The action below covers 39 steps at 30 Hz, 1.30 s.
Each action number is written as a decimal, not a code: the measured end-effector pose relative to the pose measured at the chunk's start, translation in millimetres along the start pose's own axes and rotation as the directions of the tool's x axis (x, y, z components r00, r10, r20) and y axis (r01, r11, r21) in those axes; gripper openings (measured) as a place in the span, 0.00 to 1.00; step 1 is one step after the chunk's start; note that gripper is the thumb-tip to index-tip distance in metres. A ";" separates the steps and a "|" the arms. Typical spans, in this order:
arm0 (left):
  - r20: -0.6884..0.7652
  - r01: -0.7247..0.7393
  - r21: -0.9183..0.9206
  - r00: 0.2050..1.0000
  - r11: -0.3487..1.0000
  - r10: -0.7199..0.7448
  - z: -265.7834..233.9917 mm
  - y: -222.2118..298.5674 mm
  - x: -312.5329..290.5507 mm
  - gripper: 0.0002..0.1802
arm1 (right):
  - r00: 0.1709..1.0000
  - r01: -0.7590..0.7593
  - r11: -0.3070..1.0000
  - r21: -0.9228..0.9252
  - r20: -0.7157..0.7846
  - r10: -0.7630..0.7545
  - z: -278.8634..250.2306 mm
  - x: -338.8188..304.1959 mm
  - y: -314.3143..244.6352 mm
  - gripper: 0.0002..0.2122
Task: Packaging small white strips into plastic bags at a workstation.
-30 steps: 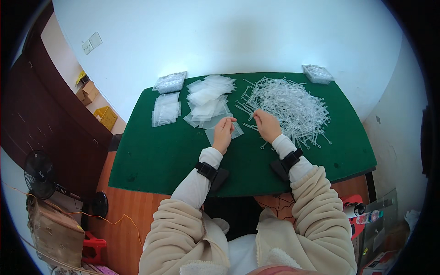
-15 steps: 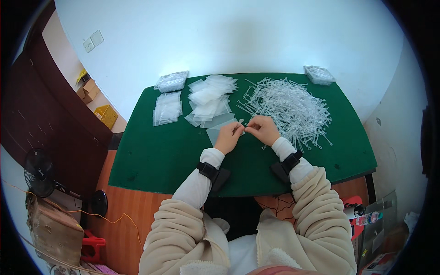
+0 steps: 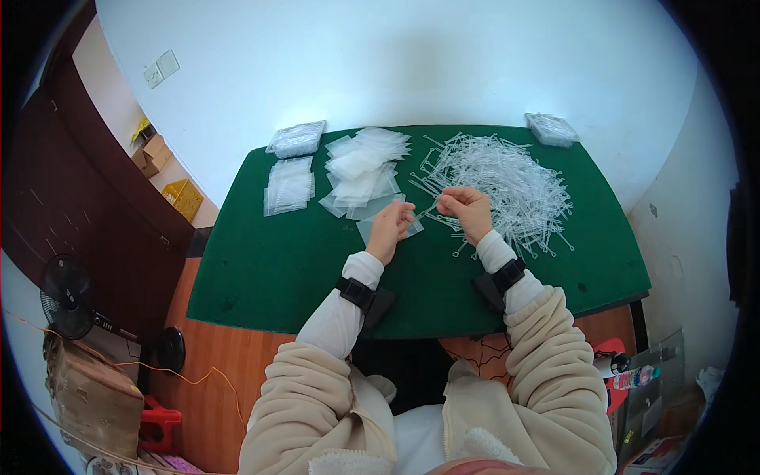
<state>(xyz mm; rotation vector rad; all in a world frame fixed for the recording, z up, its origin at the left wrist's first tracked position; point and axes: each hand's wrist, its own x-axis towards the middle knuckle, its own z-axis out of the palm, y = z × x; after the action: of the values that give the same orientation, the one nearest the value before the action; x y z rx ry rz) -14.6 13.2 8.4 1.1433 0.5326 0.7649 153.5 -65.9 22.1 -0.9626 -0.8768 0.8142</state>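
Small clear plastic bag [image 3: 389, 225], flat and see-through, lies on the green table [image 3: 261, 261] just in front of the person, with the left hand [image 3: 390, 224] resting on it; the fingers are curled and appear to pinch its upper edge, probably to hold its mouth steady. Thin clear plastic stick [image 3: 430, 209], a slender pale rod that is hard to make out against the cloth, spans the short gap between the two hands. The right hand [image 3: 467, 210] is closed around its far end in a fingertip pinch, the rod pointing toward the bag; this grip likely lets the tip be aimed. Whether the rod's tip touches the bag cannot be told at this size.

Just right of the right hand, and touching it, spreads the heap of plastic sticks [image 3: 507, 182], loosely tangled, within easy reach of the hand that picks. Just beyond the left hand lies the loose pile of empty bags [image 3: 362, 168], overlapping like shingles. Further left, a neat stack of bags [image 3: 289, 187] and a wrapped bundle [image 3: 297, 139] sit near the table's far edge; another wrapped packet [image 3: 551, 129] lies at the far right corner. Both wrists carry black straps.
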 end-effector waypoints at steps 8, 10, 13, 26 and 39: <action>0.124 -0.012 0.114 0.992 0.993 -0.002 -3.5 -9.8 3.3 0.16 | 0.980 -0.036 0.992 -0.124 0.191 0.060 1.8 -2.7 8.3 0.06; 0.162 -0.012 0.142 0.987 0.990 -0.011 0.0 -10.8 1.3 0.17 | 0.976 -0.023 0.988 -0.154 0.210 0.056 2.6 -3.0 9.6 0.06; 0.242 0.065 0.202 0.964 0.977 -0.114 7.1 -8.1 -3.0 0.17 | 0.976 0.045 0.983 -0.176 0.216 -0.006 1.8 -3.5 11.7 0.05; 0.386 -0.024 0.299 0.918 0.954 -0.098 8.0 -7.7 -5.5 0.16 | 0.966 0.170 0.936 -0.308 0.240 -0.097 1.5 -4.1 11.2 0.04; 0.464 -0.301 0.430 0.883 0.851 0.078 6.5 -11.3 -4.9 0.12 | 0.944 0.110 0.967 -0.229 0.329 -0.029 1.7 -5.7 3.5 0.05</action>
<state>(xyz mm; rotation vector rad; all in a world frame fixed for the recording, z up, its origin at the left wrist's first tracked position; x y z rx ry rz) -10.0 3.1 -0.1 1.8162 0.2339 0.5262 149.0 -69.1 18.0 -1.0205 -1.3137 0.8288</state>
